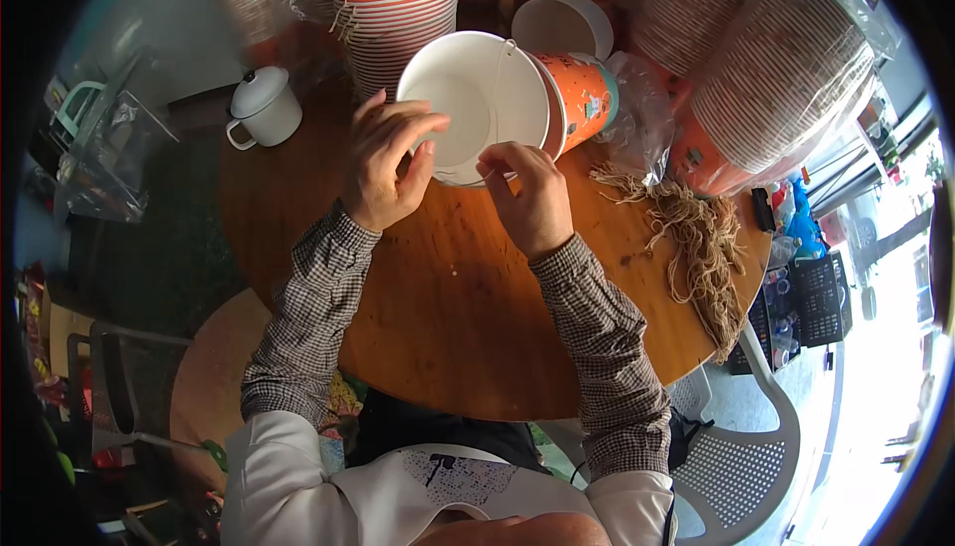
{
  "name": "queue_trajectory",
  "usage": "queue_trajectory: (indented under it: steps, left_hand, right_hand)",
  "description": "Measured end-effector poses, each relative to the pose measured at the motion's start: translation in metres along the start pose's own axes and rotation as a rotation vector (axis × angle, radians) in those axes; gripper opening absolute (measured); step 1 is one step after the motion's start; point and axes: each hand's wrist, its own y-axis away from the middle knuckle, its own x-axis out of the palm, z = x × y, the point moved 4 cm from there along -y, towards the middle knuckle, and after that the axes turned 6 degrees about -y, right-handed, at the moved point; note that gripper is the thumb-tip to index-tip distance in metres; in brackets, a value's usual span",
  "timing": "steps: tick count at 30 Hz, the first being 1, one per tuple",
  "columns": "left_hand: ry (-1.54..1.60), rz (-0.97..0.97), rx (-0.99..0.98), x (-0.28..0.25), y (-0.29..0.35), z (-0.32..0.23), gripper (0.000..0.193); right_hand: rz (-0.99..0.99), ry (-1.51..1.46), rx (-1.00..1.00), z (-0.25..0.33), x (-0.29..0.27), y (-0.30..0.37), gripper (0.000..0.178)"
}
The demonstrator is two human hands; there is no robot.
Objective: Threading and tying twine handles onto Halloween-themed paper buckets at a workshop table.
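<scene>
A paper bucket with a white inside lies tipped on the table, its mouth toward me. A thin string runs from a hole at its far rim across the opening to the near side. My left hand is at the bucket's left rim, its fingers curved and apart, holding nothing I can see. At the near rim my right hand has its thumb and forefinger closed where the string ends. An orange printed bucket lies on its side just behind, to the right.
A tall stack of orange buckets stands at the back. Bagged bucket stacks fill the right rear. Tan strings hang over the right table edge. A white lidded enamel mug sits at left. A grey chair is at lower right.
</scene>
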Motion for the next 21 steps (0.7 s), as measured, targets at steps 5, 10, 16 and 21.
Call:
queue_trajectory:
  steps: [5, 10, 16, 21]
  left_hand:
    - [0.078, 0.048, 0.006, 0.001, 0.009, 0.005, 0.025]
    - [0.178, 0.011, -0.104, 0.001, 0.010, 0.006, 0.018]
    - [-0.199, 0.178, 0.018, -0.001, 0.008, -0.009, 0.023]
    - [-0.109, 0.237, -0.028, 0.006, 0.018, -0.005, 0.013]
  right_hand:
    - [0.123, 0.125, -0.139, 0.013, 0.005, 0.007, 0.014]
    - [0.151, 0.286, -0.383, 0.013, 0.019, 0.015, 0.022]
    - [0.059, 0.383, -0.472, 0.020, 0.009, 0.012, 0.012]
    - [0.083, 0.387, -0.473, 0.017, 0.007, 0.009, 0.016]
